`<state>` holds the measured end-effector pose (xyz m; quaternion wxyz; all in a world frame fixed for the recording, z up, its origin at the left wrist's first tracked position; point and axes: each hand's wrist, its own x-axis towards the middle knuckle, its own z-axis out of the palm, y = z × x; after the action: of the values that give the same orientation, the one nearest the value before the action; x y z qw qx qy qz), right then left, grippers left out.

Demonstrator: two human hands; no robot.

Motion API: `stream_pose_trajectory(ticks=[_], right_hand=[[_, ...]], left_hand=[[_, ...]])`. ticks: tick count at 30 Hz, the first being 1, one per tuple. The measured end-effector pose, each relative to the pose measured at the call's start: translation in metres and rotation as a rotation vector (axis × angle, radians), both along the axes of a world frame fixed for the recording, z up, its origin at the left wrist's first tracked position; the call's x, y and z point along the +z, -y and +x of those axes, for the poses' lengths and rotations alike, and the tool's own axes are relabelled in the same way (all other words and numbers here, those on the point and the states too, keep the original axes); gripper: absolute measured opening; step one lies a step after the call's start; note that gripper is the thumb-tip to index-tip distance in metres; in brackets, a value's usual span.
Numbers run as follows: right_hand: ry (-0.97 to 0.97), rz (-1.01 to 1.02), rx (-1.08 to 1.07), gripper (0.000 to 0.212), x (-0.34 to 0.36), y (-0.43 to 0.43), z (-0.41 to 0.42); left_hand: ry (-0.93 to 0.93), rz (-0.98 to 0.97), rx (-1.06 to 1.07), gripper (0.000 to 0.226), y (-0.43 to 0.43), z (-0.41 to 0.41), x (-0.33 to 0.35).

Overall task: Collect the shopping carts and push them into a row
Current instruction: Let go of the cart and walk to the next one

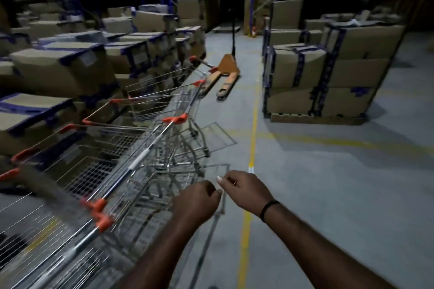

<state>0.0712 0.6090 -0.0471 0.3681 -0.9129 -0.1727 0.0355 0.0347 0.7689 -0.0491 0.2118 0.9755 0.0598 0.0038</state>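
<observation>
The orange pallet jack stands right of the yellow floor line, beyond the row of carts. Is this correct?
No. In the head view, the orange pallet jack stands left of the yellow floor line, beyond the row of carts.

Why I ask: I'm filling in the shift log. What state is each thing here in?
shopping carts: nested in a row beside the left boxes.
left hand: fingers curled, grip unclear through blur.
right hand: fingers curled, grip unclear.
pallet jack: parked, forks on the floor, handle upright.
boxes on pallet: stacked, taped shut.
</observation>
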Motion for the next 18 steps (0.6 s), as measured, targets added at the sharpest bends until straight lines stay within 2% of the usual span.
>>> stream_pose_trajectory(ticks=[6, 12, 18], right_hand=[[0.031, -0.006, -0.088, 0.044, 0.003, 0.023, 0.108], [0.035, -0.059, -0.118, 0.04, 0.02, 0.027, 0.24], [0.027, -0.015, -0.141, 0.04, 0.023, 0.026, 0.353]], left_hand=[[0.008, -0.062, -0.107, 0.036, 0.025, 0.126, -0.01], [0.026, -0.156, -0.096, 0.037, 0.029, 0.267, 0.002], [0.076, -0.171, -0.083, 0.032, 0.027, 0.389, 0.015]])
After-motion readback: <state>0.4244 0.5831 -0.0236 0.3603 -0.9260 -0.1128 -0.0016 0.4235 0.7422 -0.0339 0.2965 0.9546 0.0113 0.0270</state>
